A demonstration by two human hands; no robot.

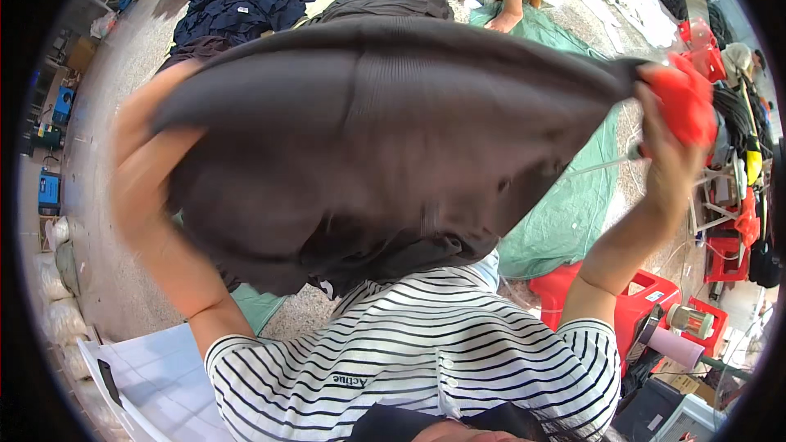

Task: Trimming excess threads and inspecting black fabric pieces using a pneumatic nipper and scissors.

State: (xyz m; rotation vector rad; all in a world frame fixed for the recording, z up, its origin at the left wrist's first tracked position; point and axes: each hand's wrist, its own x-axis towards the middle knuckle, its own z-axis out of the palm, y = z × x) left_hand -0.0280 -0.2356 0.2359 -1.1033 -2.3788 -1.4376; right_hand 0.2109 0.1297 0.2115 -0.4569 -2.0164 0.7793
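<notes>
A dark brown-black knitted garment is stretched wide in the air in front of me, blurred by motion. My left hand grips its left end, with part of the fingers behind the fabric. At the other end, the cloth narrows to a gathered corner in my right hand. A bright red, blurred thing covers part of that hand; its kind is unclear. Lower folds of the garment hang near my lap.
Beyond it lie a heap of dark navy clothes and a green sheet. Another person's bare leg shows at the top. A red plastic stool stands at my right, with a pink cone near it. White panels are at lower left.
</notes>
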